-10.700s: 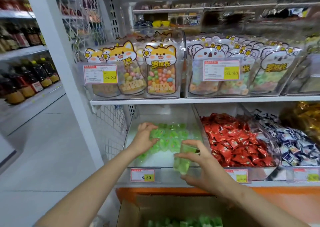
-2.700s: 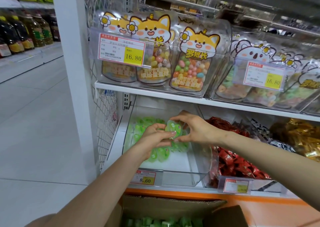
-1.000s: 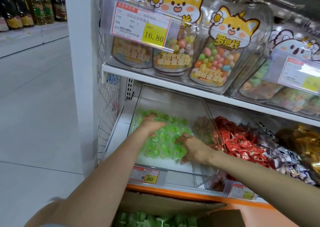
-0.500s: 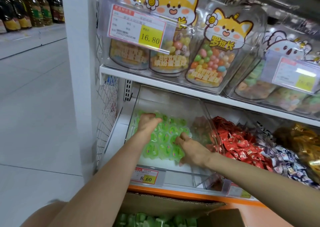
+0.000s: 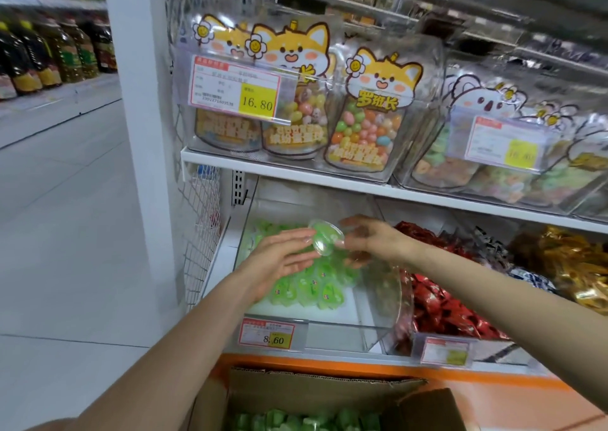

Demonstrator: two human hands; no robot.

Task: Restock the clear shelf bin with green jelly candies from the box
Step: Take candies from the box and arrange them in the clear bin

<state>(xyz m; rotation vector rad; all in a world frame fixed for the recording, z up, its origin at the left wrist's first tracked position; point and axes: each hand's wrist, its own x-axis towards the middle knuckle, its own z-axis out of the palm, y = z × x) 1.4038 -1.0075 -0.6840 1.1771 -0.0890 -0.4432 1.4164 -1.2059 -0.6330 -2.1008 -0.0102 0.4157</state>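
Note:
The clear shelf bin (image 5: 332,324) on the lower shelf holds a layer of green jelly candies (image 5: 309,290) in small cups. One green jelly cup (image 5: 326,239) is lifted above that layer, tilted on edge. My right hand (image 5: 371,241) pinches its right rim. My left hand (image 5: 279,259) is flat with fingers spread, its fingertips touching the cup's left side. Below the shelf, at the bottom of the view, an open cardboard box (image 5: 329,385) shows more green jelly candies (image 5: 296,421) inside.
A bin of red-wrapped candies (image 5: 441,315) sits right of the clear bin, with gold-wrapped candies (image 5: 579,266) farther right. The shelf above (image 5: 329,180) carries cat-faced candy pouches (image 5: 365,121). A wire mesh panel (image 5: 200,230) and a white pillar (image 5: 138,101) stand at left.
Both hands have lifted off the layer of candies in the bin. A single green jelly cup is now raised between them.

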